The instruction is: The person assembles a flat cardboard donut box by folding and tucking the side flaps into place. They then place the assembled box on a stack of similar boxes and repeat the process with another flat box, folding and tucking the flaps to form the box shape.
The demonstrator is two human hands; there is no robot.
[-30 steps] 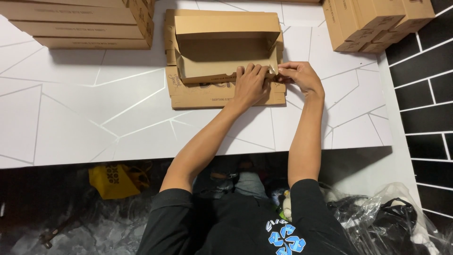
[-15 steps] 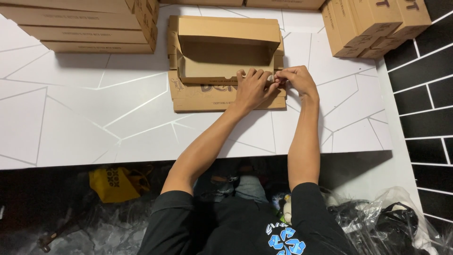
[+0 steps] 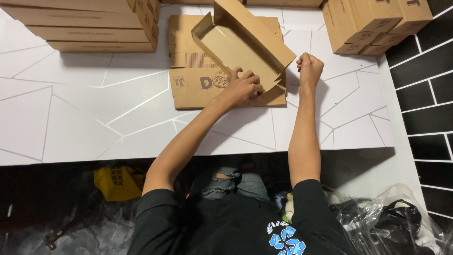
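A half-folded brown cardboard box (image 3: 236, 45) is tilted up off the white table (image 3: 85, 118), its open side facing me. My left hand (image 3: 243, 87) grips the box's near lower edge, fingers curled over it. My right hand (image 3: 309, 68) is closed like a fist at the box's right corner, thumb against the cardboard. Under the box lies a small pile of flat, printed box blanks (image 3: 193, 89).
Stacks of folded brown boxes stand at the back left (image 3: 85, 23) and back right (image 3: 373, 23). A black tiled wall (image 3: 424, 94) runs along the right. Below the table edge are a yellow bag (image 3: 115, 182) and clear plastic bags (image 3: 401, 217).
The box sat flat on the pile with both hands at its right end. Now it is lifted and turned at an angle; my hands have spread apart.
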